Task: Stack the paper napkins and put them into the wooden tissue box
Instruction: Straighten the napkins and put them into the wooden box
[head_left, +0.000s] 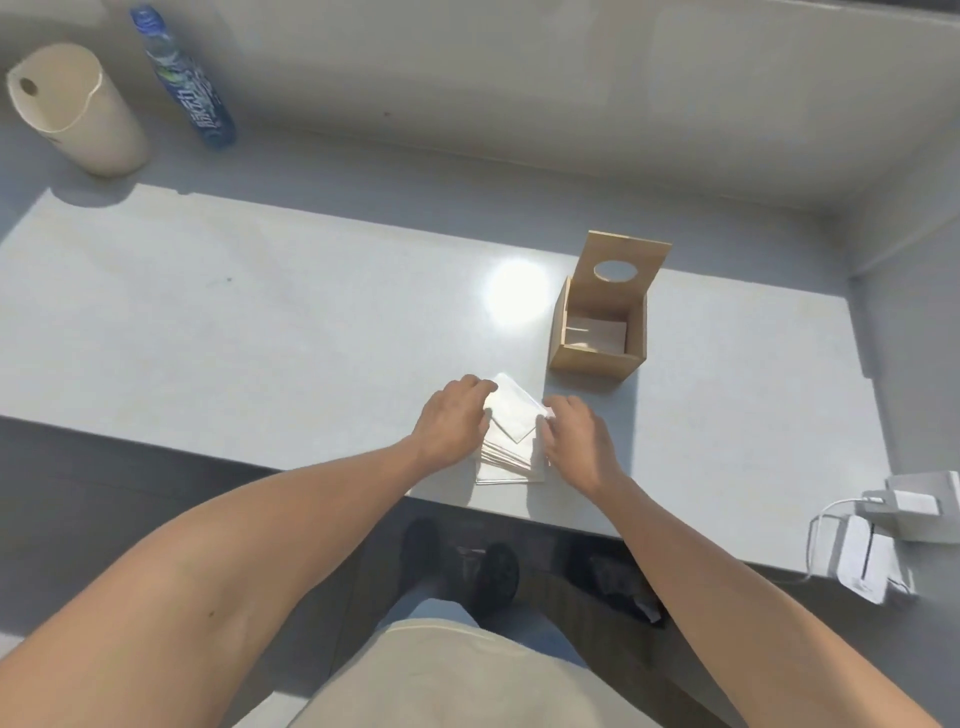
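Note:
A pile of white paper napkins (511, 457) lies near the front edge of the white table (260, 322). The top napkin (514, 410) is turned askew, like a diamond. My left hand (452, 421) rests on the pile's left side, fingers on the top napkin's left corner. My right hand (576, 436) holds the pile's right side, fingertips at the top napkin's right corner. The wooden tissue box (597, 332) stands just beyond, to the right, its lid with a round hole tipped up. Some napkins lie inside it.
A roll of paper (72, 109) and a blue plastic bottle (187, 83) stand at the far left. White chargers with cables (883, 525) sit at the table's right front corner. A wall runs behind the table. My feet show under the table's edge.

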